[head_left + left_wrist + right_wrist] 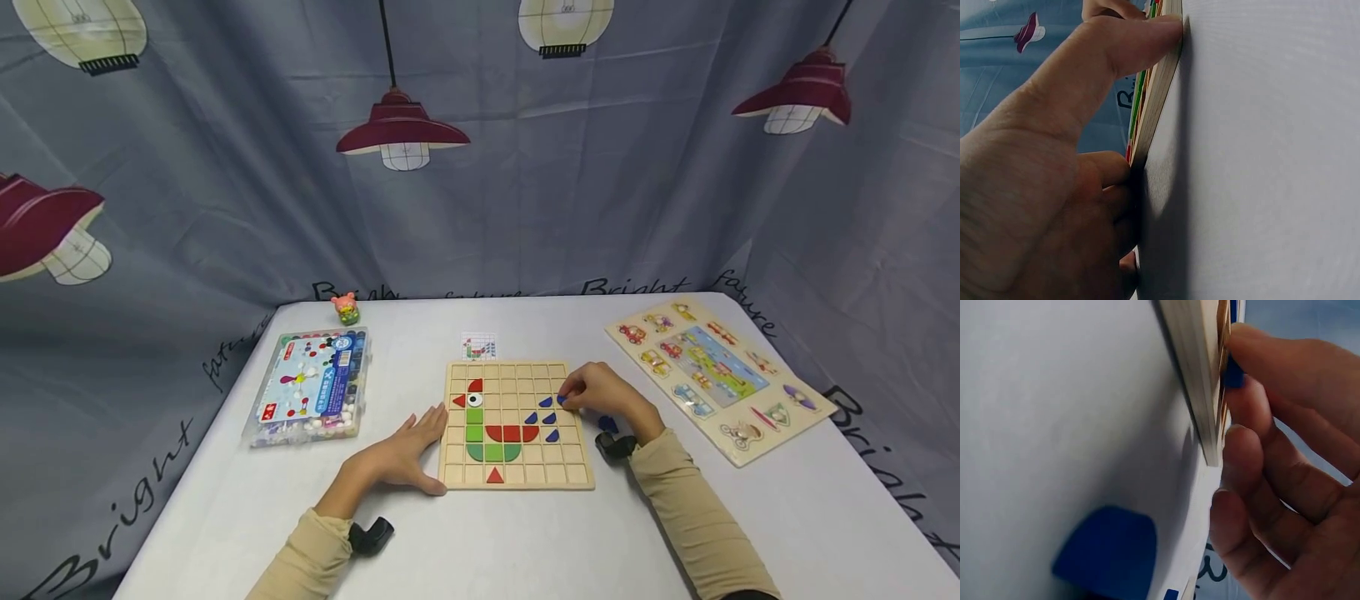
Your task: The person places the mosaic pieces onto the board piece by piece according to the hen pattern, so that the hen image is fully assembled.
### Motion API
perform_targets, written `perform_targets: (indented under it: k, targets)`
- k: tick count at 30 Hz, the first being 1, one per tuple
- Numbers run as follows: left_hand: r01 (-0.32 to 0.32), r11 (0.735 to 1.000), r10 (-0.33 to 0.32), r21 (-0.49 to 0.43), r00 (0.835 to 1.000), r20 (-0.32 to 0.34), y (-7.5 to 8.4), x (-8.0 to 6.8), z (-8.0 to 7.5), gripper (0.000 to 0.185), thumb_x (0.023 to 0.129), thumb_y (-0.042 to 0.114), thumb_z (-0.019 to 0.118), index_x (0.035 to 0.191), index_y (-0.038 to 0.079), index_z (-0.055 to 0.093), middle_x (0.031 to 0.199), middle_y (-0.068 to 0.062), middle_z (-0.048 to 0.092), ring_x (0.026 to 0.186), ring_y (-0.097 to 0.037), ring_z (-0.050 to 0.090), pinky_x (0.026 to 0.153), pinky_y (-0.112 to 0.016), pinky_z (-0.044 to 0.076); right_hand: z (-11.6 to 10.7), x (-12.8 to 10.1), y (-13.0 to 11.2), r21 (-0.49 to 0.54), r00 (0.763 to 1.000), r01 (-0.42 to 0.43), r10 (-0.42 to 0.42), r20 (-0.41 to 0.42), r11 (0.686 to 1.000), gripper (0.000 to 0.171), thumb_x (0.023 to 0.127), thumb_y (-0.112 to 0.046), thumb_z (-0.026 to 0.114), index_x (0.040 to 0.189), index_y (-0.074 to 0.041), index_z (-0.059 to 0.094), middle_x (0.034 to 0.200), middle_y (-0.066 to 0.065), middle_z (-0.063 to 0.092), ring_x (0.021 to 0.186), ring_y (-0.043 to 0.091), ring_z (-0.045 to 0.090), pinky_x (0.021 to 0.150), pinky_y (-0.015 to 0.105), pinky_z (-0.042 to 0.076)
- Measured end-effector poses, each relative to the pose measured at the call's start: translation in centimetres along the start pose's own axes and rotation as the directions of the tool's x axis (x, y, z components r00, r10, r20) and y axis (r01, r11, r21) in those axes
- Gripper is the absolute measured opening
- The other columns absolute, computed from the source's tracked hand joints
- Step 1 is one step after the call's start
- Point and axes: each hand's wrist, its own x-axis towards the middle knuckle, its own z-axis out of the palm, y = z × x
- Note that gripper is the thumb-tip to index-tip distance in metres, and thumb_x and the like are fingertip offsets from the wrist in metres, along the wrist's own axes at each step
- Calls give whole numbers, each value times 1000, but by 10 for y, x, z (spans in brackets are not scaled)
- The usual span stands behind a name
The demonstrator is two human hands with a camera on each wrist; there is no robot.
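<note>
Hand positions at the wooden board: the right hand (600, 392) had its fingers curled over the right edge of the square wooden grid board (516, 425) and pinched a small dark-blue wedge tile (1232, 372) at a cell in the upper right of the grid. The left hand (408, 450) lay nearly flat, fingers extended, and pressed against the board's left edge without gripping anything.

Ordered from largest to smallest: the white surface (480, 533) carried the board at its centre. On the board a bird figure was partly laid out, comprising green square and rounded tiles (483, 442), red half-round tiles (512, 433), a red triangle (495, 476) in the bottom row, and several blue wedges (550, 419) just left of the right hand. One loose blue rounded tile (1107, 553) lay on the surface just beside the board's right edge, under the right wrist.

Risks, as judged: the pinched tile was held partly on edge, so it could have jammed across a grid rib or been seated in the wrong orientation. The curled fingers stood near the blue wedges already placed and might have knocked them out of their cells. Had the left hand eased off, the board might have slid leftward under a sideways push. The right sleeve could have swept the loose tile along the surface.
</note>
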Motion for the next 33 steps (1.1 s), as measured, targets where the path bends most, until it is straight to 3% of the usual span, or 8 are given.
perform_targets:
  k: [33]
  targets:
    - [3,1000,-3,-12,1000,4,0,0,-2,116,72,44,80,155,0,12,165,-14,4,154,-28,3,126,-49,3,1,1,-7,-38,999,-24,25,24,999,17,74,-6,80,90,-4,75,77,1,70,68,10,58,61,22,49]
